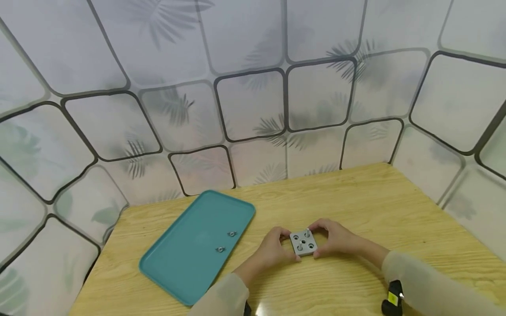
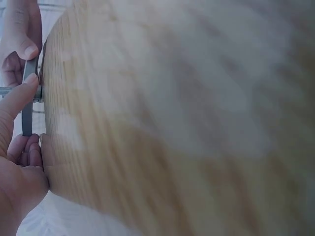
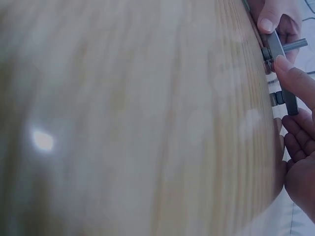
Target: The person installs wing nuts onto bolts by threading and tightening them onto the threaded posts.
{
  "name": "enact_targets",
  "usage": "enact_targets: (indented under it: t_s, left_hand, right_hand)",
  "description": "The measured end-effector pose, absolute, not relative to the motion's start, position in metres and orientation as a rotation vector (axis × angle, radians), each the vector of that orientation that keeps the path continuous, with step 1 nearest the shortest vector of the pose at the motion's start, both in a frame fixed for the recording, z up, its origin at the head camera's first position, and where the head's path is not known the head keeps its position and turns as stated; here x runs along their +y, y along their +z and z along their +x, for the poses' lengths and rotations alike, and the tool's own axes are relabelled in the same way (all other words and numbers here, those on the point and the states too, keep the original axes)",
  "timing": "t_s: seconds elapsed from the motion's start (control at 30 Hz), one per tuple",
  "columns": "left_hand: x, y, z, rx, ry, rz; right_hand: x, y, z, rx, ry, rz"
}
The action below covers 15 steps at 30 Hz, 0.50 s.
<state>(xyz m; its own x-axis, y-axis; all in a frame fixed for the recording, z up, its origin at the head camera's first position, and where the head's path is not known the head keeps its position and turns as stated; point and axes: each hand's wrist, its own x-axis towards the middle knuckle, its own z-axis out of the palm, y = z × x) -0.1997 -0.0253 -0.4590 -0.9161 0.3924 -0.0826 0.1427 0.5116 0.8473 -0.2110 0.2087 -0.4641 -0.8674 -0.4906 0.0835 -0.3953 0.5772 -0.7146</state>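
A small square grey metal plate (image 1: 307,249) with several round holes lies flat between both hands near the front of the table. Two bolts stand up through it, one bolt (image 1: 300,246) near the left hand and another bolt (image 1: 307,233) at the far right corner. My left hand (image 1: 272,251) pinches the plate's left side with thumb and fingers. On the opposite side my right hand (image 1: 337,239) grips its edge. Seen edge-on in the right wrist view, the plate (image 3: 290,102) has bolt heads (image 3: 279,98) beneath it, close to the tabletop.
Left of the hands sits a teal tray (image 1: 179,245), set at an angle. Two wing nuts, one wing nut (image 1: 232,234) behind the other wing nut (image 1: 220,249), lie near its right edge. The wooden table (image 1: 348,193) meets patterned curtain-like walls (image 1: 253,105) at its back and sides.
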Motion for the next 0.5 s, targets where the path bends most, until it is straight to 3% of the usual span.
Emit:
enact_targets:
  t_s: [0.5]
  left_hand:
    - [-0.040,-0.459,-0.194,2.448,1.425,0.385]
  right_hand:
    - [0.192,-0.463,-0.209,2.662,-1.171,-0.803]
